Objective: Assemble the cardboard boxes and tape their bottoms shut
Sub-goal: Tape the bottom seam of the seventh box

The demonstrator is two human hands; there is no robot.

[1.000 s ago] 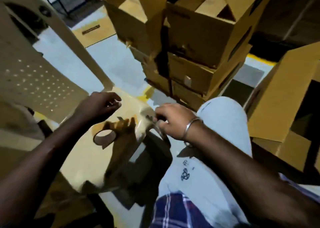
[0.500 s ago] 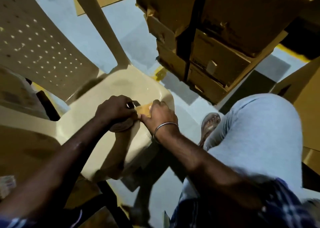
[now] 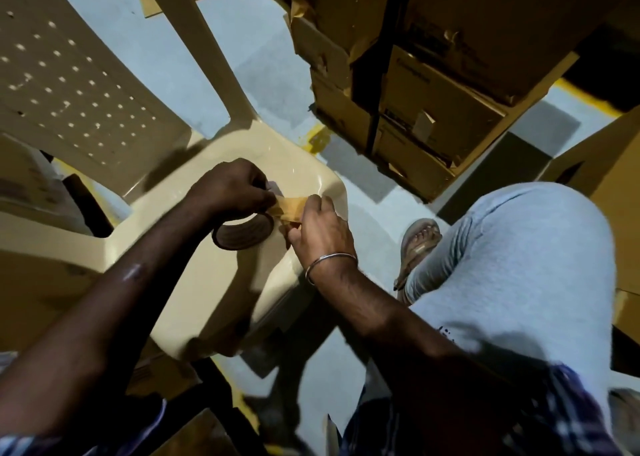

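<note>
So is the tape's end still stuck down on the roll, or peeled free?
Peeled free. A tan strip spans from the tape roll, pinched by the left hand and right hand.

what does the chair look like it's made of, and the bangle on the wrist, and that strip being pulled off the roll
Beige chair: moulded plastic, smooth, glossy highlights, punched holes. Thin silver bangle: looks like polished metal, bright glint. Tan strip from the brown tape roll: probably plastic packing tape, slightly translucent.

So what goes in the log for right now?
step: peeling tape | left hand: holds tape roll | right hand: pinches tape end | place: above chair | boxes: untouched
</note>
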